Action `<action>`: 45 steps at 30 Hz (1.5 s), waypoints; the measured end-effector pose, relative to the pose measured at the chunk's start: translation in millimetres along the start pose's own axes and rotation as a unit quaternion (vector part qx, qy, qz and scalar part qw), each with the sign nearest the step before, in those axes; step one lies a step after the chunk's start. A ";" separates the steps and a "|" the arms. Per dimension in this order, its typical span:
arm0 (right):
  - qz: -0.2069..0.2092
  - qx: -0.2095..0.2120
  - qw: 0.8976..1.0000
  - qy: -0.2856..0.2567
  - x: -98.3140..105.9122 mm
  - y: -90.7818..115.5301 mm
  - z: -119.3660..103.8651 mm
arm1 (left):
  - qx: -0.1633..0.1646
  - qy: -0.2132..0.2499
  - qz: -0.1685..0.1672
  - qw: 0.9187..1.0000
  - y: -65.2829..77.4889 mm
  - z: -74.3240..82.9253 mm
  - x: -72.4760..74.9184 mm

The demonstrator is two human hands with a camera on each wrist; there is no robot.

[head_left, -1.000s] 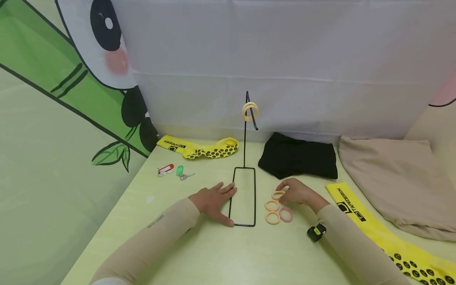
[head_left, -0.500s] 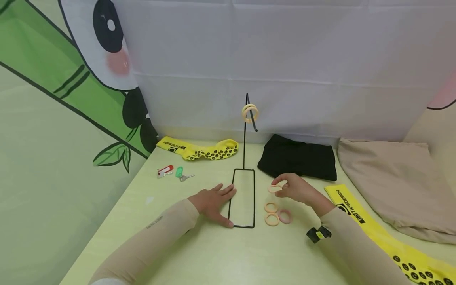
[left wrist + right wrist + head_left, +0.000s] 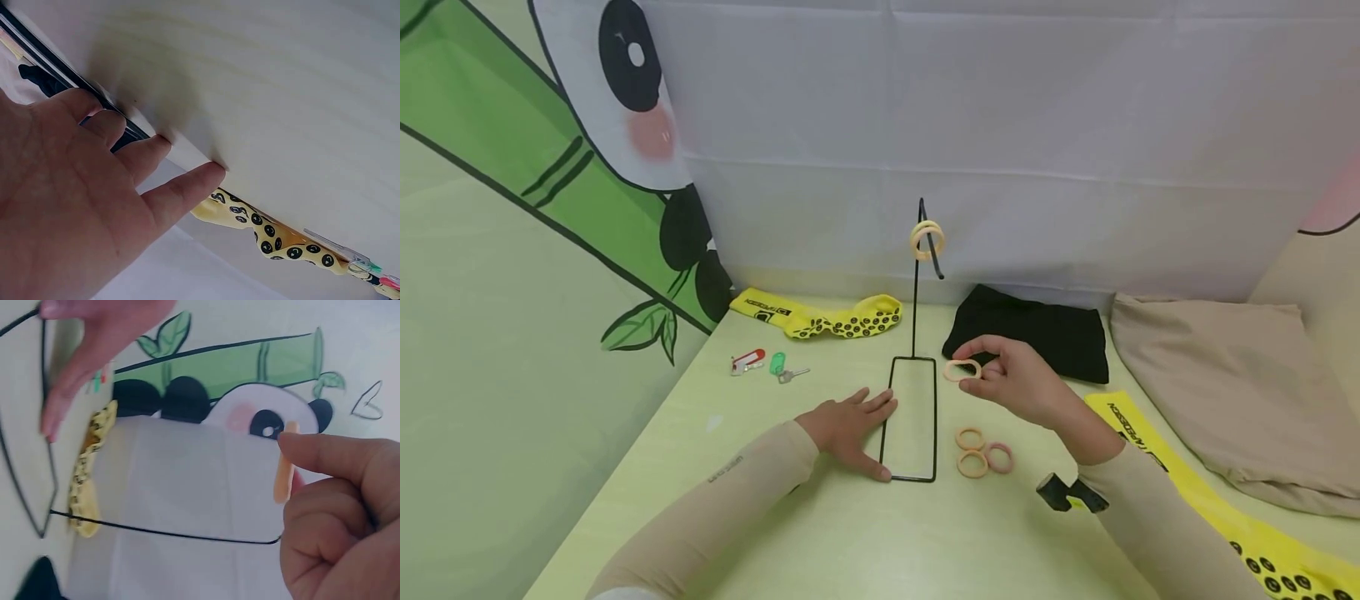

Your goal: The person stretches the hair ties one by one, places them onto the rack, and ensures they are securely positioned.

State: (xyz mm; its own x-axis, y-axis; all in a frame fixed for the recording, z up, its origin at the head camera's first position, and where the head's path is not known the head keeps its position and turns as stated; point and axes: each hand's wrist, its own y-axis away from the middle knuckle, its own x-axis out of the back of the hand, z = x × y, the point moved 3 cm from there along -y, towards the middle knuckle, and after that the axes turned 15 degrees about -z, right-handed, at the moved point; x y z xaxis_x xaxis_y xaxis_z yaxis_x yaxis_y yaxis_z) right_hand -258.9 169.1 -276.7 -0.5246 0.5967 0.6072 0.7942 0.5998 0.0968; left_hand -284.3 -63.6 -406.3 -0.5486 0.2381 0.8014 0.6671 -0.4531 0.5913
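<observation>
Ring (image 3: 285,472): I see it pale orange, in the air above the desk (image 3: 880,542), near the wire stand (image 3: 914,317)
Right hand (image 3: 1022,383): pinching that ring between thumb and forefinger
Left hand (image 3: 853,429): fingers straight and spread against the stand's base, grasping nothing
Hanging rings (image 3: 914,242): two, on the stand's arm
Loose rings (image 3: 972,476): three, off the base's right edge
Far edge: black cloth (image 3: 1037,329)

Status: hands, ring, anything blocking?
Left hand on stand base. Right hand pinching peach ring, clear of table. Nothing seen between ring and hook; hook already carries other rings.
</observation>
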 end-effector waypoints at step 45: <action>0.302 0.208 0.922 0.126 17.6 -15.4 -55.8 | 0.002 -0.001 -0.001 1.000 -0.3 0.4 -2.4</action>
State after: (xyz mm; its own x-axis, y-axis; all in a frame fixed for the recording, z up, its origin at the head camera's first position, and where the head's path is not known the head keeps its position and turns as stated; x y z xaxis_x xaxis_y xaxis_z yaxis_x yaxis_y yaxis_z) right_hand -263.3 140.7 -223.5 0.1042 0.7771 0.6206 0.7039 0.3832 -0.5980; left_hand -282.9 -63.6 -408.3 -0.5488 0.2410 0.8005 0.6683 -0.4487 0.5933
